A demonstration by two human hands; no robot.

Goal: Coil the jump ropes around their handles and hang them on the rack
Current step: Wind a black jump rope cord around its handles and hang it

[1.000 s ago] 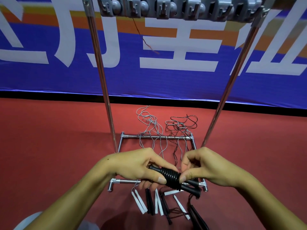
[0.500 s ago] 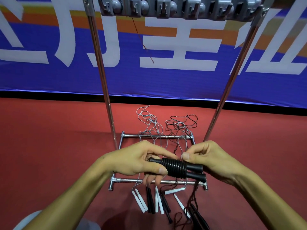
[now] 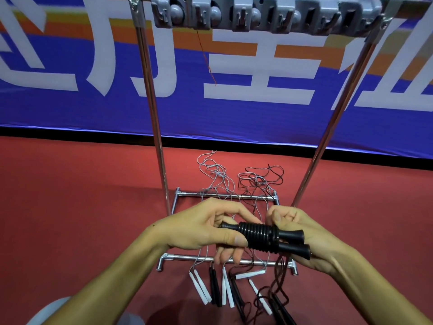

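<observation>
Both hands gripping coiled black jump rope (image 3: pixel 260 238), rack (image 3: pixel 264 15) above

Left hand (image 3: pixel 201 227) and right hand (image 3: pixel 302 233) meet at centre, fingers curled, forearms angled inward from below.

coiled rope (image 3: pixel 262 238) between hands, above rack base (image 3: pixel 225 260); loose ropes (image 3: pixel 218 289) below.

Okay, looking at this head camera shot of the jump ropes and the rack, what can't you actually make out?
- Hook bar, head view: its top is cut off by the frame edge.
- Black handles: their left ends are hidden inside the left hand.
- Right hand: its fingertips are hidden behind the handles.
- Floor ropes: too thin and tangled to count.
</observation>
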